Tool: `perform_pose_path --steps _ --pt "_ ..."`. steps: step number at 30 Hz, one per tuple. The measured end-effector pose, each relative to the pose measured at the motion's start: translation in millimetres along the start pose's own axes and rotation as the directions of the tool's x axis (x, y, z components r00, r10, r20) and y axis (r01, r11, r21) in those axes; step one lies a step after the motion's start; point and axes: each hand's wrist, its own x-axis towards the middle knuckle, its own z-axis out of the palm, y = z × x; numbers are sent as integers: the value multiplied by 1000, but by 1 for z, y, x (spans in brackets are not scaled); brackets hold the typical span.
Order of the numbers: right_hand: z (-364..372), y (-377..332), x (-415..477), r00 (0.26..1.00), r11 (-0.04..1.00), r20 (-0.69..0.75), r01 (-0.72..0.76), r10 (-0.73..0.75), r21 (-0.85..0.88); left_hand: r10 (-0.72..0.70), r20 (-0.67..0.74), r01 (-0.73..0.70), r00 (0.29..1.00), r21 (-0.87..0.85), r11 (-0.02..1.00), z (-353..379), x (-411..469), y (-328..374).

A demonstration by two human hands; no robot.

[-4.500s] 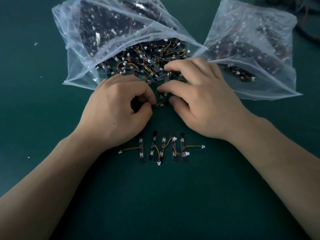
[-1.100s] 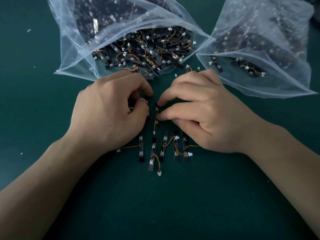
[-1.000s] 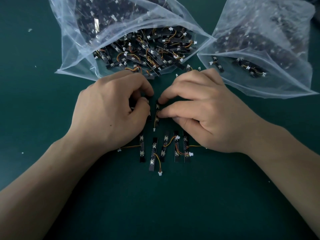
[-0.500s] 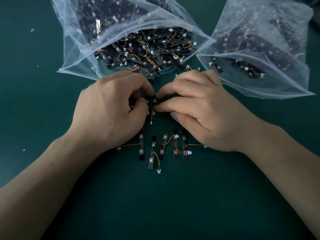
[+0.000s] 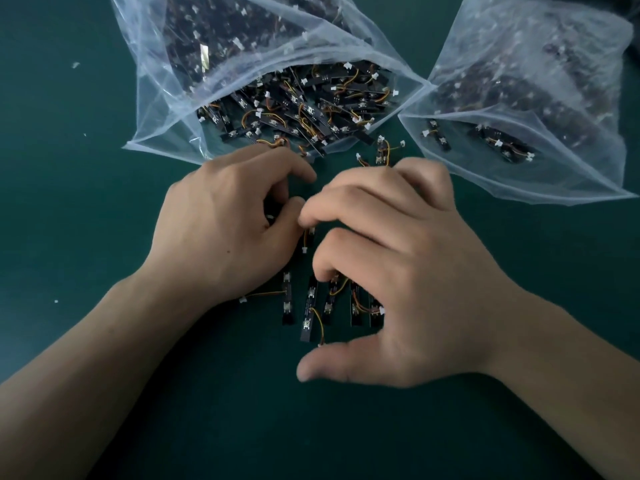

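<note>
- The left hand [image 5: 228, 233] is clenched. Its thumb and forefinger close on the 12 o'clock end of a narrow black strip board with an orange lead and a white plug [image 5: 309, 237].
- The right hand [image 5: 408, 282] has bent fingers, and its index tip meets that same end from 3 o'clock. Its thumb swings wide towards 6 o'clock and touches nothing. I cannot tell whether the index shares the pinch or only steadies the piece.
- The strip board sits in the gap between the two hands, at the middle of the dark green table mat [image 5: 86, 237]. Whether it is lifted or resting on the mat does not show.
- Its long axis runs from 12 to 6 o'clock, with the pinched end at 12 and the free end pointing to 6. The lead trails down its 9 o'clock edge to the plug at about 7.
- Holding it by one end probably leaves its length free to be squared up with the pieces already laid down.
- A row of matching black boards with orange leads [image 5: 309, 306] lies side by side just at 6 o'clock of it, each one also running 12 to 6.
- The right middle finger comes down on the row's 12 o'clock ends, likely to keep them from sliding.
- A large clear plastic bag [image 5: 156, 64] at 12 o'clock turns its open mouth towards the hands, probably as the supply kept within reach.
- A second clear plastic bag [image 5: 571, 168] lies at 2 o'clock, with a few loose boards [image 5: 381, 150] between the two mouths.
</note>
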Motion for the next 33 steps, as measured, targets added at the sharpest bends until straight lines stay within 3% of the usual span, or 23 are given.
perform_pose_path --steps 9,22,26,28,33 --pt "1 -8 1 985 981 102 -124 139 -147 -25 23 25 999 -25 999 -2 1 2" --pt "3 -5 1 996 984 8 -84 86 -159 -50 19 51 999 -26 998 -2 0 3" --pt "4 -4 0 995 976 42 -76 86 -203 -41 12 42 999 -24 999 -1 0 3" --pt "4 -4 0 997 982 -3 -79 80 -173 -35 10 35 999 -22 999 -1 0 2" --pt "-5 18 4 944 976 -260 -172 202 135 -26 1 26 1000 -14 1000 1 0 -1"
